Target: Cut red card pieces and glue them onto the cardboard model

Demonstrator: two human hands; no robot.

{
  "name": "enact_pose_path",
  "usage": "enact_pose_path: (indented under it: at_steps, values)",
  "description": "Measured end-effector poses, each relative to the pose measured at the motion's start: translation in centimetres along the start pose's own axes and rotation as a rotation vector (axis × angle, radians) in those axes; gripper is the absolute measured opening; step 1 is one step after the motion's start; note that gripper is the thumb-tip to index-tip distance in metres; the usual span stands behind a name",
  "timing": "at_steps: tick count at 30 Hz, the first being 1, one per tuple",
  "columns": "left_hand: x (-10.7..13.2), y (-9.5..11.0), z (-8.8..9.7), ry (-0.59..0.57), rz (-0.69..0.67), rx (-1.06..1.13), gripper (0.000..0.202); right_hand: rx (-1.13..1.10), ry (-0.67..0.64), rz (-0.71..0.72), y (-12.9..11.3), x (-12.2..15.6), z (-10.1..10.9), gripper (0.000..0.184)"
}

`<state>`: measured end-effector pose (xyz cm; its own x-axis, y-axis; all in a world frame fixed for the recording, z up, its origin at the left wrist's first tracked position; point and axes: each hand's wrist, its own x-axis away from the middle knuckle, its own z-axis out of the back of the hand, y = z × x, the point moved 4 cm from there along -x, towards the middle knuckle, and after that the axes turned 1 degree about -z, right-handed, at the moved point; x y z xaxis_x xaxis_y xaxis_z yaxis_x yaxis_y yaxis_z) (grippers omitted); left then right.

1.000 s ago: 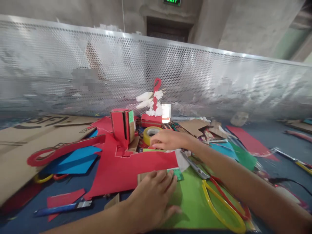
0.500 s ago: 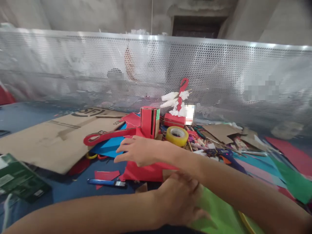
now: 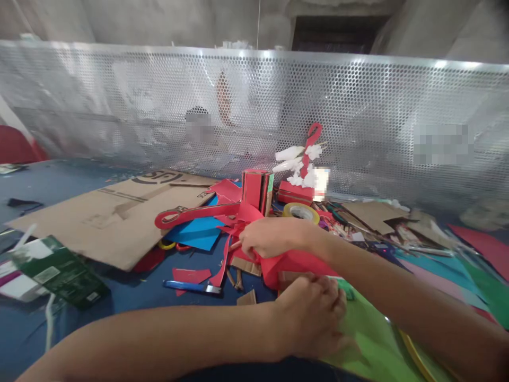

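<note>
My right hand (image 3: 274, 237) reaches across my left arm, its fingers bent down and closed on red paper (image 3: 296, 262) among the scraps. Nearer to me, my left hand (image 3: 308, 315) is closed beside a brown cardboard edge (image 3: 287, 277) and over a light green sheet (image 3: 369, 334); what its fingers grip is hidden. Behind my right hand stands a red-covered cardboard box (image 3: 254, 192), with a looped red strip (image 3: 194, 213) lying to its left. A roll of yellow tape (image 3: 301, 211) is just beyond my right wrist.
A blue utility knife (image 3: 191, 287) lies left of my hands. Further left are a large cardboard sheet (image 3: 107, 220) and a green box (image 3: 59, 273). A red piece with white flowers (image 3: 296, 192) stands before the perforated metal screen (image 3: 151, 101). Coloured sheets (image 3: 437, 276) lie at right.
My right hand's spread fingers have bent down and closed on the red paper. That paper has shifted right, uncovering cardboard scraps. My left hand stays low over the green sheet; the view has turned slightly left.
</note>
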<state>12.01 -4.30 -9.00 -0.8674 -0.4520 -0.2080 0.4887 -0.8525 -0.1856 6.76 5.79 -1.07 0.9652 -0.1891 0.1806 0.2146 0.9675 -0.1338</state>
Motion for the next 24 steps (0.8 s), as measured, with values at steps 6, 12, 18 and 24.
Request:
enact_pose_path:
  at_steps: [6, 12, 18, 24]
  values:
    - [0.0, 0.0, 0.8, -0.016, 0.002, -0.001, 0.069, 0.120, 0.107, -0.137, 0.4, -1.1, -0.6, 0.014]
    - [-0.1, -0.3, 0.9, -0.015, -0.007, 0.017, 0.065, 0.337, 0.084, -0.047, 0.7, -4.1, -2.8, 0.015]
    - [0.0, -0.3, 0.9, -0.008, 0.000, 0.018, 0.069, 0.242, 0.163, 0.149, -0.8, -3.6, -0.3, 0.008]
    - [0.2, -0.4, 0.3, 0.038, 0.006, -0.003, 0.072, -0.566, 0.674, 0.213, -0.4, 3.9, 7.2, 0.024]
